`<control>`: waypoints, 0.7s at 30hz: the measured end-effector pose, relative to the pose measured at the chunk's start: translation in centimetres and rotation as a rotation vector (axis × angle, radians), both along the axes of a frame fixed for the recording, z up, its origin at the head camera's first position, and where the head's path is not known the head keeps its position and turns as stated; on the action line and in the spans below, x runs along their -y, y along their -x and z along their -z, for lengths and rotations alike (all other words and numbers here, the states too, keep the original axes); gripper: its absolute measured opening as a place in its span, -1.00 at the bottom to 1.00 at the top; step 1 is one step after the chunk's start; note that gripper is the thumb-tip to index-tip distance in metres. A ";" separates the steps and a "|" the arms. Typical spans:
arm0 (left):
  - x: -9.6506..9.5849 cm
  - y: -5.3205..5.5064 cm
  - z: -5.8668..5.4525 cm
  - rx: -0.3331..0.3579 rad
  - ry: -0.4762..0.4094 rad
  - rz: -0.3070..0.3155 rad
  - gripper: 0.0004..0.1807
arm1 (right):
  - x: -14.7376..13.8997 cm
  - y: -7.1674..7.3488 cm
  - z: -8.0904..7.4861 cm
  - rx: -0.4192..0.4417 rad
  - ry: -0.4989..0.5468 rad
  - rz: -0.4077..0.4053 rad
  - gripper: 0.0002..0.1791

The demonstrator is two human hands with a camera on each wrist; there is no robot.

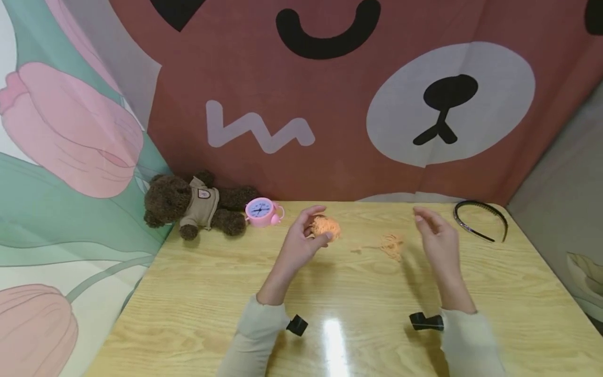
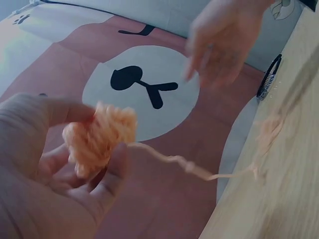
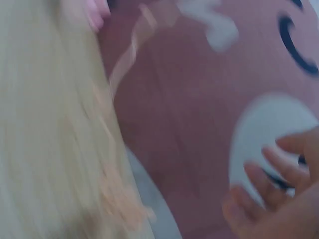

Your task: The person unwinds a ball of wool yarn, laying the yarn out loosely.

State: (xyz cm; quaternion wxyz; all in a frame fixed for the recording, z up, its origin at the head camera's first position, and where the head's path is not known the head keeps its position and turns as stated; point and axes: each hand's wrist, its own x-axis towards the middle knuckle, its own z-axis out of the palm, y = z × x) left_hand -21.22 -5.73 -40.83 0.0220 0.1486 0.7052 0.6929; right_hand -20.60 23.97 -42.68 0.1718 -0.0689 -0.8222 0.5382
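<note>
A small ball of orange yarn (image 1: 326,227) is in my left hand (image 1: 301,238), gripped between the thumb and fingers above the table. In the left wrist view a strand of yarn (image 2: 189,168) runs from the ball (image 2: 102,137) down to the tabletop. A loose orange tangle of yarn (image 1: 392,246) lies on the table between the hands. My right hand (image 1: 440,238) hovers to the right of that tangle, apart from it, and holds nothing that I can see. The right wrist view is blurred; there the right hand (image 3: 279,194) has its fingers spread loosely.
A brown teddy bear (image 1: 202,204) lies at the back left of the wooden table (image 1: 202,303). Beside its feet stands a pink alarm clock (image 1: 261,211). A black headband (image 1: 480,221) rests at the back right corner. Behind the table hangs a printed bear cloth (image 1: 339,94).
</note>
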 end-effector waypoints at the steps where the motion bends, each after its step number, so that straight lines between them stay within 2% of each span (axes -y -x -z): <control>1: 0.0 -0.1 0.1 -0.005 0.022 0.036 -0.36 | 1.2 0.0 0.2 -0.033 -0.037 -0.093 -0.57; 3: -0.1 -0.2 0.2 -0.021 0.063 0.111 -0.34 | 3.4 0.0 0.7 -0.091 -0.088 -0.315 -0.53; 5: -0.2 -0.4 0.2 -0.037 0.086 0.182 -0.35 | 5.1 -0.2 1.1 -0.113 -0.115 -0.523 -0.47; 6: -0.3 -0.5 0.3 -0.043 0.093 0.211 -0.36 | 5.8 -0.4 1.3 -0.105 -0.112 -0.602 -0.44; 8: -0.4 -0.6 0.2 -0.049 0.103 0.254 -0.38 | 6.6 -0.6 1.5 -0.076 -0.075 -0.717 -0.35; 10: -0.4 -0.7 0.1 -0.054 0.111 0.276 -0.42 | 7.1 -0.8 1.6 -0.029 -0.035 -0.780 -0.28; 12: -0.3 -0.7 0.2 -0.059 0.118 0.284 -0.46 | 7.3 -1.0 1.6 0.015 -0.005 -0.801 -0.31; 14: -0.2 -0.7 0.2 -0.067 0.128 0.288 -0.50 | 7.2 -1.0 1.5 0.030 -0.004 -0.787 -0.46; 17: -0.1 -0.7 0.1 -0.091 0.153 0.273 -0.55 | 6.8 -1.0 1.3 0.023 -0.023 -0.708 -0.67; 21: 0.0 -0.6 0.1 -0.107 0.191 0.206 -0.62 | 5.9 -0.9 0.7 -0.019 -0.031 -0.578 -0.69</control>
